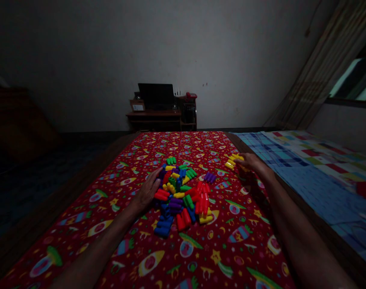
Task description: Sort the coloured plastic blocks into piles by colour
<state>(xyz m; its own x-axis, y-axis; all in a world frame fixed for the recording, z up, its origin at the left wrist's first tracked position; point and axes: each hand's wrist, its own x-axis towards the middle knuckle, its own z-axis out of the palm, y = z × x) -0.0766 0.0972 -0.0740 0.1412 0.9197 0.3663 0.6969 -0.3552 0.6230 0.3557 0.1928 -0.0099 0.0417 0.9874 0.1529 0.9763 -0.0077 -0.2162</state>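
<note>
A pile of plastic toy blocks, made of joined tube shapes in red, blue, green, yellow and purple, lies on the red patterned cloth. My left hand is against the pile's left side, its fingers stretched out along the blocks and holding nothing. Off to the right of the pile, my right hand has its fingers closed on a yellow toy block. More yellow blocks lie right by its fingertips. A purple block sits apart between the pile and my right hand.
The red cloth with rockets and planets covers the surface before me. Beyond it, a dark monitor stands on a low wooden desk against the wall. Blue checked bedding spreads at the right, near a curtain.
</note>
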